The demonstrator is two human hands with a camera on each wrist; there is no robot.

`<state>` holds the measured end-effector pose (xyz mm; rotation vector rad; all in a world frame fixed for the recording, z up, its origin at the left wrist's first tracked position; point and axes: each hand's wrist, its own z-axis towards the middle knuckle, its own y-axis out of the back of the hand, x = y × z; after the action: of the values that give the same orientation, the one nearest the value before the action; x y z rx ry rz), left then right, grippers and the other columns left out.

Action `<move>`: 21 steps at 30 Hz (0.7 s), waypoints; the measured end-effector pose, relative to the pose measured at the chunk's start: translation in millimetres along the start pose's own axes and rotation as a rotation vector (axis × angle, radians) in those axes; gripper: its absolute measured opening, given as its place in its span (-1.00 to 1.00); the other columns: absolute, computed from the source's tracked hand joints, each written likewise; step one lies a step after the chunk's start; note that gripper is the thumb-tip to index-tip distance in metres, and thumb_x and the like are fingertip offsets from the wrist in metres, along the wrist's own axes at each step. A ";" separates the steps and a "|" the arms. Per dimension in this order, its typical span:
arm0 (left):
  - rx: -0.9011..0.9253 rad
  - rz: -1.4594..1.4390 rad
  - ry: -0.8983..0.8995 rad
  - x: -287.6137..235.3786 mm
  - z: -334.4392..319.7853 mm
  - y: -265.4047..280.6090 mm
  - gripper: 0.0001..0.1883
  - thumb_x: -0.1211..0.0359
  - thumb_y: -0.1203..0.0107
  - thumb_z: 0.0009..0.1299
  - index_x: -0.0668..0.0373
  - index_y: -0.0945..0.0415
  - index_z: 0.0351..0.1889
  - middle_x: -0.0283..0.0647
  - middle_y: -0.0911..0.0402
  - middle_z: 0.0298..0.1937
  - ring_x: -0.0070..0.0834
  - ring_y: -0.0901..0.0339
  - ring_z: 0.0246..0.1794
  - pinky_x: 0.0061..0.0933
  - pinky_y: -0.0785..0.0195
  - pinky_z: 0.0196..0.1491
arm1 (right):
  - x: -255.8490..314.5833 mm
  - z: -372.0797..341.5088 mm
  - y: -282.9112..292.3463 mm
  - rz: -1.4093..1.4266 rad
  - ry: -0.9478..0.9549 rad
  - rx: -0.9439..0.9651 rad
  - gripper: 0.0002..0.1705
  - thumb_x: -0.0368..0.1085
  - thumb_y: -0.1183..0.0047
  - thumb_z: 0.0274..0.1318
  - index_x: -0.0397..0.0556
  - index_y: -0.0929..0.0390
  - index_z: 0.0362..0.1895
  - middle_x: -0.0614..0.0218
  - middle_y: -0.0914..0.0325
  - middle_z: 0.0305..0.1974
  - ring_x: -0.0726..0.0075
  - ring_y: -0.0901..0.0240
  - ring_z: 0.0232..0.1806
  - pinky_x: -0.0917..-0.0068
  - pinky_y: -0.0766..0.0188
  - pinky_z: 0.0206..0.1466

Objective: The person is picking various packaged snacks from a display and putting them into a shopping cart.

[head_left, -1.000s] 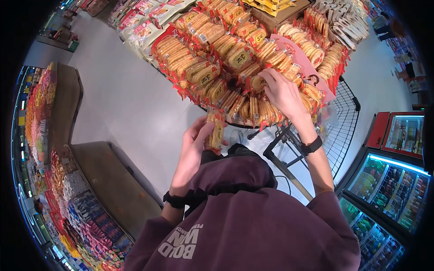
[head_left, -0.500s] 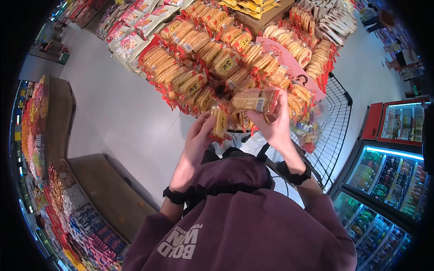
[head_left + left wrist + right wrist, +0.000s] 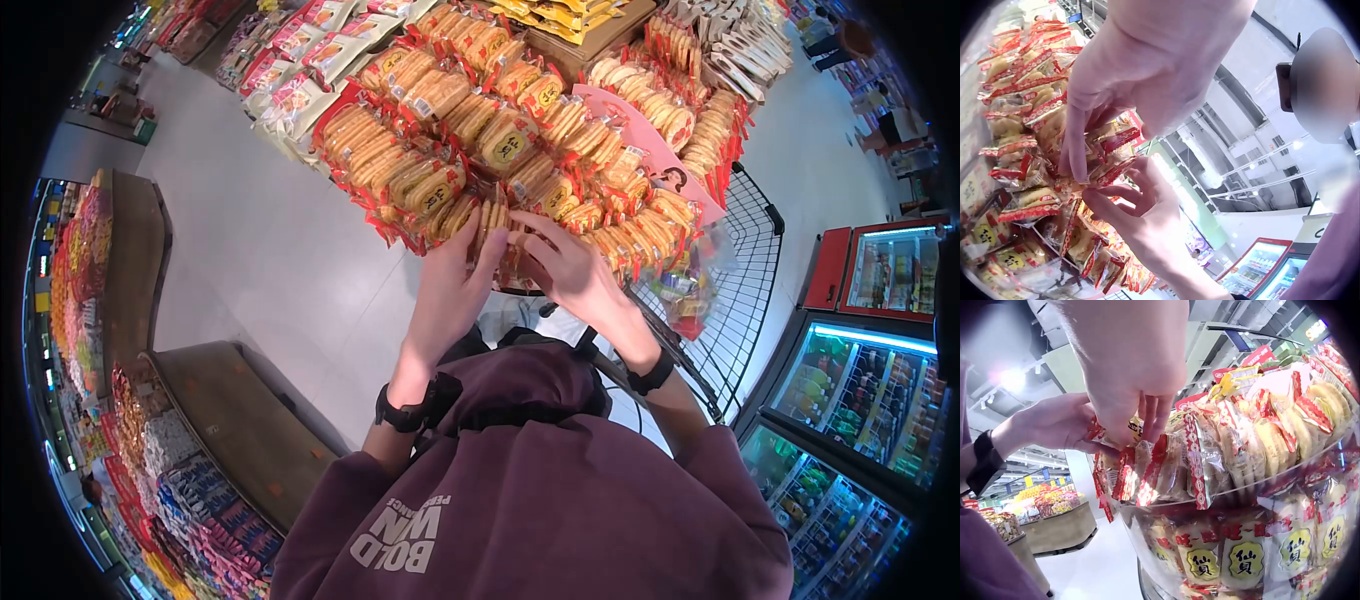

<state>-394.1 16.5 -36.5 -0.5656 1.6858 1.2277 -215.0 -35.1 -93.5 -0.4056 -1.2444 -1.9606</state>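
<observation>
At the display's near edge, the left hand (image 3: 448, 292) grips an upright clear-and-red cracker packet (image 3: 493, 218) between thumb and fingers. Just right of it, the right hand (image 3: 575, 280) reaches in with bent fingers on the packets beside that one. In the left wrist view the left hand (image 3: 1141, 78) points down at the packets, facing the right hand (image 3: 1150, 228), whose thumb and forefinger nearly meet at a packet edge. The right wrist view has the right hand (image 3: 1132, 375) pinching a packet in the rim row, the left hand (image 3: 1054, 425) against it; fingertips are partly hidden.
Packed crackers fill the round display (image 3: 400, 150), with a pink sign (image 3: 640, 135) among them. A wire cart (image 3: 745, 260) stands at its right. Drink fridges (image 3: 850, 400) are at lower right, snack counters (image 3: 235, 430) at left.
The right hand has brought a packet from the pile down to the near edge, beside the left hand. The left hand has moved up to the display's edge with its packet.
</observation>
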 end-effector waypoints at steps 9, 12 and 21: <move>-0.201 0.493 -0.299 35.1 -5.0 -5.4 -0.56 0.35 -0.27 0.38 0.11 -0.57 0.23 -0.11 -0.71 -0.07 -0.26 -0.67 -0.41 -0.39 -0.52 -0.39 | 3.2 0.7 -12.8 0.037 -0.046 -0.036 -0.49 -0.51 -0.17 0.03 -0.17 -0.45 0.14 0.07 -0.41 0.27 -0.09 -0.58 -0.02 0.16 -0.61 -0.12; -0.270 0.598 -0.314 32.2 -13.9 -6.1 -0.61 0.32 -0.33 0.32 0.03 -0.64 0.13 -0.20 -0.66 0.08 -0.29 -0.66 -0.19 -0.34 -0.52 -0.22 | 4.0 -0.6 -10.9 0.010 0.007 -0.072 -0.51 -0.51 -0.15 0.06 -0.22 -0.44 0.14 0.00 -0.39 0.29 -0.10 -0.56 0.02 0.16 -0.61 -0.11; -0.070 0.768 -0.635 33.3 -3.3 0.3 -0.30 0.13 -0.35 0.22 0.12 -0.45 0.33 -0.27 -0.47 0.38 -0.24 -0.33 0.40 -0.10 -0.14 0.42 | -5.3 1.7 -14.6 0.041 0.015 -0.059 -0.60 -0.47 -0.12 0.14 -0.28 -0.51 0.10 -0.08 -0.42 0.29 -0.17 -0.57 0.02 0.16 -0.59 0.02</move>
<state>-410.7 18.8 -65.5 0.4678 1.3199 1.7630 -222.6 -28.0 -105.1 -0.4424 -1.1617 -1.9656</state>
